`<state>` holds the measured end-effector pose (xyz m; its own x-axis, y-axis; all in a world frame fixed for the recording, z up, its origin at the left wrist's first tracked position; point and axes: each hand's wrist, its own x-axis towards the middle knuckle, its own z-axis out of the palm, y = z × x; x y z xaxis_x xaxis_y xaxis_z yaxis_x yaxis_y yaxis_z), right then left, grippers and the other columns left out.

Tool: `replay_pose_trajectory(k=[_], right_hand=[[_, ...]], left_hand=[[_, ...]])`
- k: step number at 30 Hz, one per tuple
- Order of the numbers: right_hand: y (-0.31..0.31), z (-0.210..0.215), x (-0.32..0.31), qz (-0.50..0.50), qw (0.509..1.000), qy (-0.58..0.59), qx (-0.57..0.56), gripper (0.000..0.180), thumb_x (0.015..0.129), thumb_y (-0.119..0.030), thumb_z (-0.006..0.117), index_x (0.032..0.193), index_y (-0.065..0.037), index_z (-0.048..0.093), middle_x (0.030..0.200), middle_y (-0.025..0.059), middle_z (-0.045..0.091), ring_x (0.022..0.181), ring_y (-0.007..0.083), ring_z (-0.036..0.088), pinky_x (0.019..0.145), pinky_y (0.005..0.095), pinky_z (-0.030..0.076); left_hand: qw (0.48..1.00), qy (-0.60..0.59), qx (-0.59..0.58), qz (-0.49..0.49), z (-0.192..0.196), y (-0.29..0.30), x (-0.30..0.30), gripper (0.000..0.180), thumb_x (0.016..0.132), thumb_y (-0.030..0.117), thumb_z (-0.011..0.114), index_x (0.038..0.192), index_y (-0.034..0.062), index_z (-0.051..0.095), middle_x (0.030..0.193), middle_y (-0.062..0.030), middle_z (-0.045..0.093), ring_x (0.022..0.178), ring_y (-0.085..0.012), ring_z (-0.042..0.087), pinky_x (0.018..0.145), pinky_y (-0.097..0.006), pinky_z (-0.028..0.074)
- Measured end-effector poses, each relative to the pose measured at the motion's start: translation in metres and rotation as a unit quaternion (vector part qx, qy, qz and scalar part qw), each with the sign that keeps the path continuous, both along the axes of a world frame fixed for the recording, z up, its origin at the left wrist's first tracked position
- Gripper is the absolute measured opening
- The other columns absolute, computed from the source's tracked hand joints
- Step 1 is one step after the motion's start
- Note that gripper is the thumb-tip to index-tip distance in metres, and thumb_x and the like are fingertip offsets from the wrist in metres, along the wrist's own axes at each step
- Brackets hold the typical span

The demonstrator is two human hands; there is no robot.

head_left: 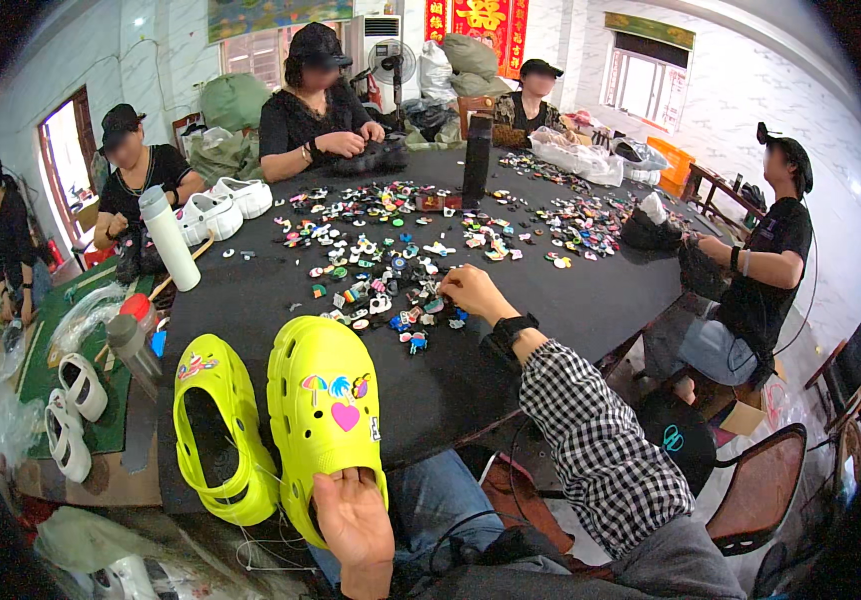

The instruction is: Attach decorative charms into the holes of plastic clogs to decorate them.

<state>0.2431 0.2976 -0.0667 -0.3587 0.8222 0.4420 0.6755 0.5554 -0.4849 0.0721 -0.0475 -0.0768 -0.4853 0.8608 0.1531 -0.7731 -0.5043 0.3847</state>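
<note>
My left hand (354,515) has its fingers inside the opening of a lime-green clog (313,345), palm up, and holds it at the table's near edge. Several shoe charms sit on its top: an umbrella, a palm tree, a pink heart and others. Beside it on the left lies the matching lime-green clog (213,400), with a charm near its toe. Over the loose shoe charms (391,290) in the middle, my right hand (478,292) is bent down with its fingertips drawn together. What lies between those fingertips is hidden.
Charms spread across the black table (251,305). A pale bottle (169,238) and white clogs (241,198) stand left; a dark upright box (477,160) stands farther back. Several people work around the table, one on the right with a dark shoe (651,228). A brown chair (763,488) stands lower right.
</note>
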Motion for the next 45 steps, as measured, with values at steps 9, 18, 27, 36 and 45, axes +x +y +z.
replay_pose_trajectory(k=[9,18,27,36,45], right_hand=[[-0.019,0.016,0.0,0.026,0.999,0.004,-0.048,0.024,0.076,-0.021,0.068,0.085,0.002,0.068,0.085,0.0188,0.066,0.081,0.0321,0.064,0.075,0.0399,0.051],[-0.017,0.017,0.005,-0.002,0.994,0.035,-0.107,0.025,0.082,-0.022,0.06,0.091,-0.002,0.071,0.085,0.0191,0.068,0.079,0.03,0.066,0.073,0.0378,0.052],[-0.015,0.013,0.002,-0.019,0.994,0.081,-0.073,0.017,0.079,-0.012,0.059,0.088,-0.003,0.071,0.085,0.0182,0.068,0.083,0.0314,0.066,0.076,0.038,0.051],[0.005,-0.01,0.01,-0.024,0.997,0.078,-0.015,0.028,0.079,-0.003,0.049,0.097,-0.007,0.07,0.1,0.0202,0.065,0.094,0.0356,0.061,0.087,0.0418,0.048],[-0.008,0.003,-0.01,-0.028,0.997,-0.074,0.026,0.028,0.08,-0.011,0.055,0.105,-0.011,0.068,0.101,0.0158,0.063,0.096,0.035,0.06,0.084,0.0423,0.049]], left_hand=[[1.0,-0.004,0.003,0.003,-0.003,-0.001,-0.001,0.05,0.096,0.034,0.05,0.134,0.0026,0.041,0.134,-0.0117,0.047,0.124,-0.0258,0.042,0.105,-0.038,0.033],[1.0,0.011,0.0,0.004,0.0,-0.001,-0.001,0.051,0.096,0.034,0.05,0.135,0.003,0.04,0.135,-0.0123,0.047,0.124,-0.0261,0.042,0.104,-0.038,0.033],[1.0,-0.012,-0.003,0.014,0.006,0.0,0.002,0.042,0.095,0.028,0.053,0.126,0.0013,0.049,0.123,-0.0073,0.055,0.114,-0.0208,0.048,0.097,-0.035,0.037],[1.0,0.014,0.001,0.021,0.002,0.001,0.007,0.043,0.095,0.03,0.052,0.126,0.0,0.048,0.123,-0.0081,0.055,0.115,-0.0215,0.047,0.098,-0.036,0.037],[0.993,-0.08,-0.041,-0.074,0.009,-0.009,-0.005,0.03,0.099,0.026,0.044,0.105,0.0,0.059,0.101,-0.0108,0.062,0.097,-0.0246,0.055,0.092,-0.038,0.042]])
